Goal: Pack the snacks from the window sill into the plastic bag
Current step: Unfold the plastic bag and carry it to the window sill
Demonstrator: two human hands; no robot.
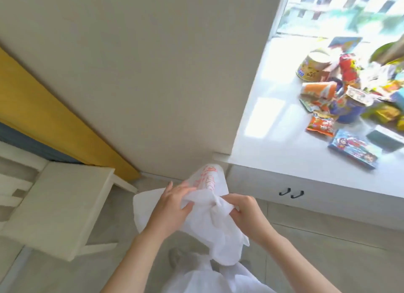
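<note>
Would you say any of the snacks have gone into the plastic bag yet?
No, the plastic bag is crumpled between both hands, and the snacks lie on the sill.

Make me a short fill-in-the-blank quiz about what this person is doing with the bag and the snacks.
1. Both hands, left hand and right hand, hold a white ____ with red print.
2. The snacks lie piled on the ____.
3. The orange snack packet lies beside a ____ box with cartoon figures.
4. Below the sill, the cabinet has two ____ handles.

Missing words: plastic bag; window sill; blue; black

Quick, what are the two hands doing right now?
Left hand: pinches the white plastic bag between fingers and thumb.
Right hand: fingers curled, grips the same bag.
</note>
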